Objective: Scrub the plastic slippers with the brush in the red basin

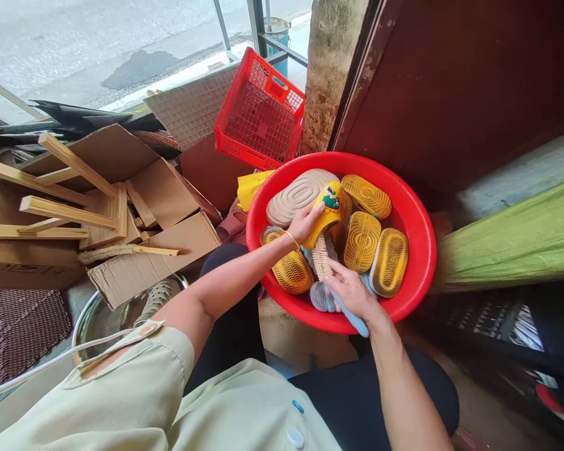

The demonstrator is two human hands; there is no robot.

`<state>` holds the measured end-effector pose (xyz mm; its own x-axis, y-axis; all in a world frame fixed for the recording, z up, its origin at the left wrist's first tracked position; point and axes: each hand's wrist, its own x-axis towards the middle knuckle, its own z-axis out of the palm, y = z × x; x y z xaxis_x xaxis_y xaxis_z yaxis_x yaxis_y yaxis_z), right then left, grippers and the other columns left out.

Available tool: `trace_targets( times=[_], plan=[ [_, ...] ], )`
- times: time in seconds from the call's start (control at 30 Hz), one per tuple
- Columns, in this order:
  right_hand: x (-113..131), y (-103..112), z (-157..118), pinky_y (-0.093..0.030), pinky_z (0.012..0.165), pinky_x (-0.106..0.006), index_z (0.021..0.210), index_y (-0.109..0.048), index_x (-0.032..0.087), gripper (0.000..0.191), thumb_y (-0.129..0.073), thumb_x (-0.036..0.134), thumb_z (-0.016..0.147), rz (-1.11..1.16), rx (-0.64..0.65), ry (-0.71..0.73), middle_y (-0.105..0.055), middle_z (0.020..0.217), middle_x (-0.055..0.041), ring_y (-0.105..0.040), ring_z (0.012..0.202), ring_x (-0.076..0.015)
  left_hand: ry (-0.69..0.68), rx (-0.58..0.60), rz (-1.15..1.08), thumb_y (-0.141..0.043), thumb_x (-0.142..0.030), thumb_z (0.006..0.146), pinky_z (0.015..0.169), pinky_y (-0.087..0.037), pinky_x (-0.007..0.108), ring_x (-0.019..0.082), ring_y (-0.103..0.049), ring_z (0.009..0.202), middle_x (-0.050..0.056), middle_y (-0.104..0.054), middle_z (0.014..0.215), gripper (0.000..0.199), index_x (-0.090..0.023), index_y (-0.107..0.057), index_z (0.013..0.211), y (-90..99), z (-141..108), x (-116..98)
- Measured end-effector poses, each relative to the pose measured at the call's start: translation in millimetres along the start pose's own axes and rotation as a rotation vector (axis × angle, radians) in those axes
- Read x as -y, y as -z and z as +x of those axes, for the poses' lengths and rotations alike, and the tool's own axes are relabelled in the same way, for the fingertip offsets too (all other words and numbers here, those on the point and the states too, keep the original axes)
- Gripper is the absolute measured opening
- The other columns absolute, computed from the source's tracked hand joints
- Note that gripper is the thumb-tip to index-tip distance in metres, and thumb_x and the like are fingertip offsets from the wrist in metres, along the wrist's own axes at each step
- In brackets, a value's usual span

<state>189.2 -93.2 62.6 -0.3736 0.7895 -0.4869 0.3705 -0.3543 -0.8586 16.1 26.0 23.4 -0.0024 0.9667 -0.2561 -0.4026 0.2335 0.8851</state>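
Slipper, yellow, pinched in left hand over red tub, opening toward 6 o'clock; right hand, at its 5, grips blue-handled brush, bristles up at the opening. Other slippers in tub, several soles up. Red crate at tub's 11, cardboard box at 9.

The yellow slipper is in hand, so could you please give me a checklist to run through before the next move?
1. Left hand grips the yellow slipper: ok.
2. Right hand holds the blue-handled brush: ok.
3. Bristles at the slipper's opening: ok.
4. Slipper held over the red basin: ok.
5. Inside of the slipper clean: cannot tell, hidden from view.
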Motion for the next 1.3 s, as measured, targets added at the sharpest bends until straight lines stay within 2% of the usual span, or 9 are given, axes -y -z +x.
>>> trace_targets(
  times=[0.2, 0.37, 0.47, 0.6, 0.73, 0.93, 1.1, 1.2, 1.3],
  plan=[
    [-9.7, 1.2, 6.6, -0.04, 0.032, -0.021, 0.152, -0.048, 0.017, 0.07, -0.057, 0.049, 0.09, 0.096, -0.218, 0.051, -0.062, 0.066, 0.0075, -0.051, 0.034, -0.0098, 0.119, -0.001, 0.074, -0.067, -0.061, 0.091, 0.092, -0.059, 0.038, 0.026, -0.075, 0.093, 0.011, -0.079, 0.103, 0.054, -0.015, -0.075, 0.118, -11.9, -25.7, 19.1],
    [-3.1, 3.4, 35.8, -0.037, 0.031, -0.02, 0.127, -0.06, 0.016, 0.048, -0.055, 0.045, 0.089, 0.124, -0.369, 0.137, -0.051, 0.052, 0.0113, -0.053, 0.033, -0.0122, 0.128, 0.087, 0.238, -0.064, -0.066, 0.09, 0.089, -0.059, 0.038, 0.028, -0.074, 0.093, 0.013, -0.078, 0.101, 0.057, -0.015, -0.077, 0.112, -15.7, -41.2, 39.2],
    [-1.3, 6.7, 43.1, -0.036, 0.03, -0.019, 0.129, -0.059, 0.017, 0.05, -0.057, 0.048, 0.089, 0.18, -0.293, 0.144, -0.056, 0.057, 0.0101, -0.052, 0.032, -0.0109, 0.071, 0.095, 0.259, -0.063, -0.065, 0.091, 0.086, -0.059, 0.035, 0.023, -0.072, 0.089, 0.009, -0.078, 0.099, 0.054, -0.017, -0.076, 0.112, -9.3, -30.0, 35.8],
    [-1.7, 9.3, 31.1, -0.037, 0.031, -0.019, 0.145, -0.053, 0.019, 0.064, -0.061, 0.051, 0.09, 0.183, -0.008, 0.08, -0.063, 0.065, 0.0079, -0.052, 0.034, -0.0097, -0.007, 0.047, 0.118, -0.067, -0.054, 0.093, 0.086, -0.058, 0.031, 0.019, -0.071, 0.088, 0.007, -0.077, 0.102, 0.047, -0.017, -0.074, 0.12, 4.2, -7.7, 12.6],
    [-8.1, 4.1, 8.5, -0.042, 0.035, -0.021, 0.149, -0.053, 0.021, 0.065, -0.062, 0.049, 0.091, 0.124, 0.143, 0.019, -0.063, 0.067, 0.0075, -0.052, 0.036, -0.0093, 0.051, 0.067, 0.045, -0.072, -0.051, 0.091, 0.081, -0.058, 0.033, 0.018, -0.07, 0.076, 0.007, -0.076, 0.091, 0.048, -0.017, -0.072, 0.125, 10.8, 3.1, -10.3],
    [-17.6, -5.8, 2.8, -0.042, 0.033, -0.022, 0.152, -0.047, 0.021, 0.073, -0.062, 0.051, 0.088, 0.153, -0.097, 0.05, -0.065, 0.068, 0.007, -0.052, 0.035, -0.0105, 0.047, -0.014, 0.021, -0.066, -0.056, 0.094, 0.088, -0.058, 0.037, 0.022, -0.073, 0.087, 0.01, -0.077, 0.105, 0.049, -0.017, -0.071, 0.123, -7.1, -10.1, -2.7],
    [-11.3, 1.4, 25.2, -0.038, 0.032, -0.021, 0.134, -0.055, 0.02, 0.056, -0.057, 0.051, 0.088, 0.159, -0.335, 0.113, -0.057, 0.054, 0.0098, -0.053, 0.034, -0.0129, 0.056, 0.145, 0.201, -0.064, -0.057, 0.094, 0.094, -0.057, 0.038, 0.025, -0.072, 0.101, 0.011, -0.077, 0.111, 0.05, -0.016, -0.071, 0.123, -20.2, -40.9, 34.1],
    [-9.5, 8.9, 36.6, -0.038, 0.033, -0.02, 0.118, -0.061, 0.021, 0.041, -0.055, 0.048, 0.088, 0.113, -0.368, 0.137, -0.051, 0.047, 0.0105, -0.054, 0.034, -0.0139, -0.011, 0.152, 0.217, -0.067, -0.054, 0.093, 0.102, -0.055, 0.037, 0.025, -0.069, 0.111, 0.009, -0.076, 0.119, 0.051, -0.017, -0.07, 0.128, -19.4, -46.1, 46.0],
    [-8.9, 14.6, 39.2, -0.036, 0.032, -0.021, 0.122, -0.062, 0.021, 0.044, -0.056, 0.051, 0.09, 0.111, -0.265, 0.132, -0.058, 0.055, 0.0081, -0.053, 0.034, -0.0124, -0.028, 0.15, 0.203, -0.069, -0.057, 0.091, 0.099, -0.056, 0.035, 0.025, -0.071, 0.108, 0.009, -0.077, 0.116, 0.053, -0.017, -0.071, 0.126, -14.0, -36.4, 40.8]
  ],
)
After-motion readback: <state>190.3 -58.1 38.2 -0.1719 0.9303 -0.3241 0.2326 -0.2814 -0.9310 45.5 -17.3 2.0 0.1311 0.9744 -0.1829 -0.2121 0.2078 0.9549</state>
